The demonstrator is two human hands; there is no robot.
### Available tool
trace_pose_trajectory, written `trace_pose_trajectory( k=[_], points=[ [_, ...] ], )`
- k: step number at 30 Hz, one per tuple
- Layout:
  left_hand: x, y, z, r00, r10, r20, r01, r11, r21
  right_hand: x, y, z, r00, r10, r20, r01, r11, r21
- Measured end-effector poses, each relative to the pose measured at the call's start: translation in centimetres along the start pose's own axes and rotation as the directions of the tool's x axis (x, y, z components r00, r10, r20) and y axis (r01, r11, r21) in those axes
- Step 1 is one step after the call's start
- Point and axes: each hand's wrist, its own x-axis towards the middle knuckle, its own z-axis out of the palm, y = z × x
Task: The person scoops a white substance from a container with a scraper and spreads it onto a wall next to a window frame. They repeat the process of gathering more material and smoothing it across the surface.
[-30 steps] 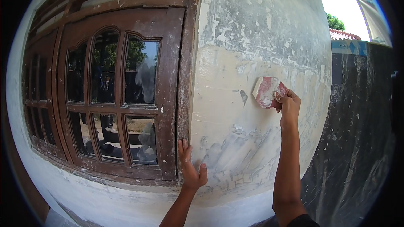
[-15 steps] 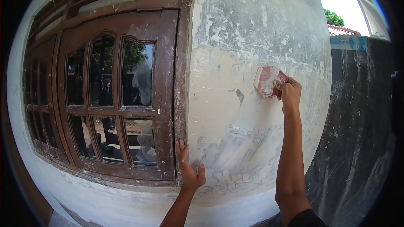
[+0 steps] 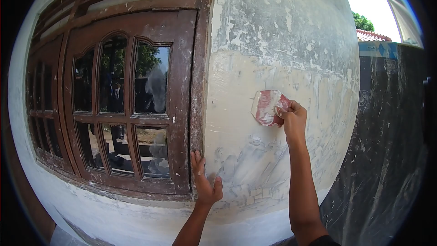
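Brown window [image 3: 180, 77], glass panes, at left. Left hand [image 3: 208, 190] empty, fingers loosely spread, fingertips at the frame's right edge beside the wall [image 3: 236, 123]. Right hand [image 3: 295, 120] closed, thumb and fingers pinching the near edge of a red scraper [image 3: 265, 107], smeared white, against the wall's cream patch. Dark panel [image 3: 387, 146] at far right.
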Motion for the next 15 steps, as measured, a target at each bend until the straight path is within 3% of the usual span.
trace_pose_trajectory(
  k=[3, 5, 9, 11, 12, 14, 15],
  points=[
    [0.0, 0.1, 0.2, 0.999, 0.017, -0.027, -0.018, 0.998, -0.064, -0.6, 0.5, -4.0, 0.977, -0.005, -0.215, 0.008, 1.000, 0.011],
    [0.1, 0.2, 0.2, 0.999, 0.008, -0.040, -0.011, 0.998, -0.061, -1.3, -0.4, -2.9, 0.984, -0.031, -0.177, 0.049, 0.994, 0.096],
    [0.0, -0.1, 0.0, 1.000, 0.023, -0.018, -0.023, 0.999, -0.037, -2.2, -2.4, 4.3, 0.990, -0.076, 0.116, 0.049, 0.973, 0.226],
    [0.1, 0.0, 0.0, 1.000, 0.010, -0.013, -0.010, 0.998, -0.056, -3.0, -2.9, 6.8, 0.972, -0.015, 0.236, -0.008, 0.996, 0.093],
    [0.1, 0.0, 0.0, 1.000, 0.009, -0.008, -0.009, 0.998, -0.056, -2.8, -2.2, 6.6, 0.972, -0.011, 0.233, -0.012, 0.996, 0.094],
    [0.0, -0.1, -0.1, 1.000, 0.016, 0.000, -0.016, 0.999, -0.044, -2.2, -0.2, 5.7, 0.991, -0.040, 0.126, 0.049, 0.996, -0.073],
    [0.0, 0.0, -0.1, 1.000, 0.015, 0.002, -0.015, 0.999, -0.045, -2.3, 0.1, 4.1, 0.998, 0.025, 0.064, -0.024, 1.000, -0.010]
  ],
)
